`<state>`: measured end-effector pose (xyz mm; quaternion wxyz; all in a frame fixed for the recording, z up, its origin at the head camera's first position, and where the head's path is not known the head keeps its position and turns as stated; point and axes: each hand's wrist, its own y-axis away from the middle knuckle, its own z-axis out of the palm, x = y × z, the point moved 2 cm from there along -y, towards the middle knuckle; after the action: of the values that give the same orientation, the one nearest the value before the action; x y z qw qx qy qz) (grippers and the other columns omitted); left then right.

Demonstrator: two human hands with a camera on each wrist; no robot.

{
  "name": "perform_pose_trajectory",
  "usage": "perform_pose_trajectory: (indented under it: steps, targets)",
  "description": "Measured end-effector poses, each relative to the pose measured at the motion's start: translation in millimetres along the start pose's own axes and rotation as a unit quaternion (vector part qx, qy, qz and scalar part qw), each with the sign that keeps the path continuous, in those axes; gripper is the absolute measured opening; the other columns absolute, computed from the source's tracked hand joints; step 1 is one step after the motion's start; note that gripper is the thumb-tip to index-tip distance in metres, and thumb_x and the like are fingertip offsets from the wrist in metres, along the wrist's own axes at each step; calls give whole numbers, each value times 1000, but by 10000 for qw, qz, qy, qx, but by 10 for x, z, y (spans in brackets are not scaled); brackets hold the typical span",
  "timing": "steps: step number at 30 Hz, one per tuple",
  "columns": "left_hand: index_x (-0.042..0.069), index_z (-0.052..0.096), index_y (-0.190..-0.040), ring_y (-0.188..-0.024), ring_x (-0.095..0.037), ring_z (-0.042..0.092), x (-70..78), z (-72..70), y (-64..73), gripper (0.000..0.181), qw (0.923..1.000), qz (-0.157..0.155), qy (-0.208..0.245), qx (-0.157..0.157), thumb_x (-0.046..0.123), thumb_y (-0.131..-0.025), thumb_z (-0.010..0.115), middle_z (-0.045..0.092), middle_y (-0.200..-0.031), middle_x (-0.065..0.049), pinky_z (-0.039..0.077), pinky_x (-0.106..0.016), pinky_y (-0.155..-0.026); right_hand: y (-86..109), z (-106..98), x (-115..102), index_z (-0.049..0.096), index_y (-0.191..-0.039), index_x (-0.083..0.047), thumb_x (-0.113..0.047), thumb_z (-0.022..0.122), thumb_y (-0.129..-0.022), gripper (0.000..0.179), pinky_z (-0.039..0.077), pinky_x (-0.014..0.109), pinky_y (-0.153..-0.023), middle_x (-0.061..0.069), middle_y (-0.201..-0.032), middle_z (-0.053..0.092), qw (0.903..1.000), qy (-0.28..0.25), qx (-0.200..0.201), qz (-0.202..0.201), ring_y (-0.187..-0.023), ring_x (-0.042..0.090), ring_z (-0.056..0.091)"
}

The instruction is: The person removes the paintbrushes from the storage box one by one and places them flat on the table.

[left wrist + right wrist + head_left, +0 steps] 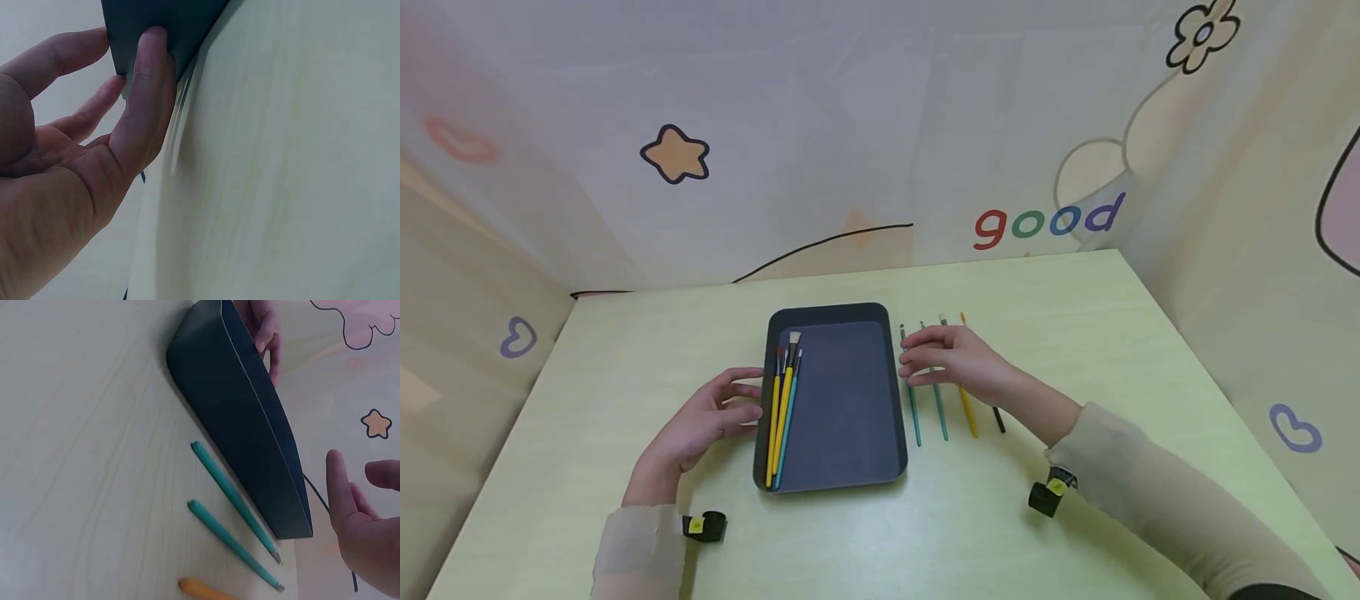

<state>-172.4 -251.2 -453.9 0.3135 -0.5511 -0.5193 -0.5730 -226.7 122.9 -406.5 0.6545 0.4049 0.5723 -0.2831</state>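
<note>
Evidently our tray (850,400) lay on the bench (977,525), its brushes (785,408) bunched lengthwise along the left side, perhaps to leave the remaining floor free. We had our left hand (706,419) against that side from outside, fingers somewhat spread and clamped on nothing, seemingly to steady it. Our right hand (958,358) hovered over the loose brushes (941,412), fingers slightly apart and holding nothing. Those lay spaced in a row beside the tray, probably so each could be reached singly.
</note>
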Motion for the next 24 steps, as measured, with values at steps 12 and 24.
perform_pose_trajectory:
  steps: [12,24]
  targets:
    - [6,39,-154,-112,-33,60,7,22,1,61,10000,-80,22,36,6,-99,66,48,-137,-26,58,-42,-93,-146,296,-20,44,-142,16,-4,57,-104,44,53,42,-99,37,-140,51,9974,-550,-450,-107,-124,45,58]
    - [6,38,-154,-110,-33,61,8,10,14,61,10000,6,6,30,4,-99,65,48,-136,-27,58,-41,-91,-325,673,69,42,-145,15,-4,56,-105,47,54,37,-99,33,-144,50,9946,-851,-551,207,-126,37,60]
